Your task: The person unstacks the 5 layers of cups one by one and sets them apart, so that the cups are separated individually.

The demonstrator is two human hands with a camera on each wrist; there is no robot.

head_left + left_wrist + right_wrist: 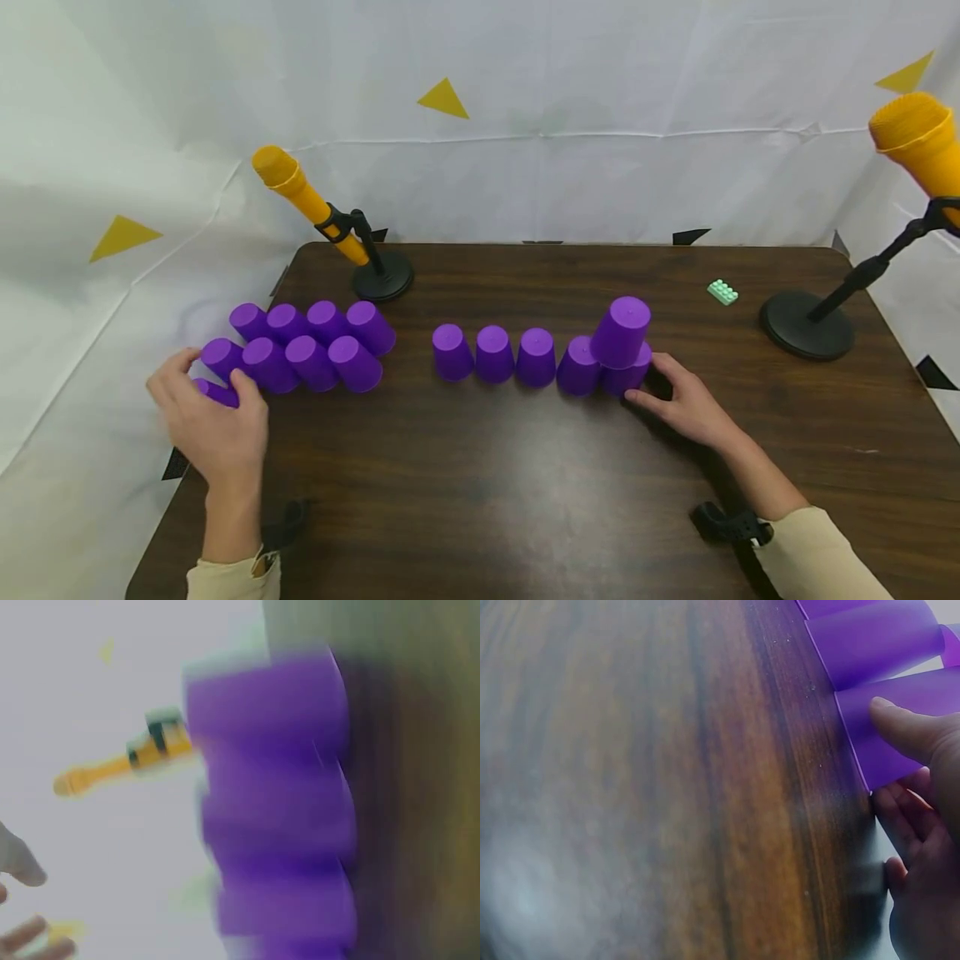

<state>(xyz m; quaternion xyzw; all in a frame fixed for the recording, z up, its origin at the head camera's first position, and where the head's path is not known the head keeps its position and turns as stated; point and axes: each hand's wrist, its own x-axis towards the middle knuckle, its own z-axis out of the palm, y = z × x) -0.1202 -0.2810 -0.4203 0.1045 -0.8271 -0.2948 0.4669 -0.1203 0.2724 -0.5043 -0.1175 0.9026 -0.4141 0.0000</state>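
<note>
Upside-down purple cups stand in two groups on the table. My left hand (215, 429) hovers at the near left end of the two-row group, thumb and fingers spread above a purple cup (217, 393) that it partly hides. The left wrist view is blurred, with the fingertips apart from the cups (277, 825). At the right end of the single row, my right hand (688, 407) grips the end cup (628, 377) low on its side, thumb in front and fingers behind. One more cup (621, 333) is stacked above, bridging the last two cups of that row.
A yellow microphone (303, 196) on a black stand is behind the left group. Another microphone (917, 137) stands at the right with its round base (806, 329) on the table (525, 500). A small green toy brick (722, 292) lies at the back right.
</note>
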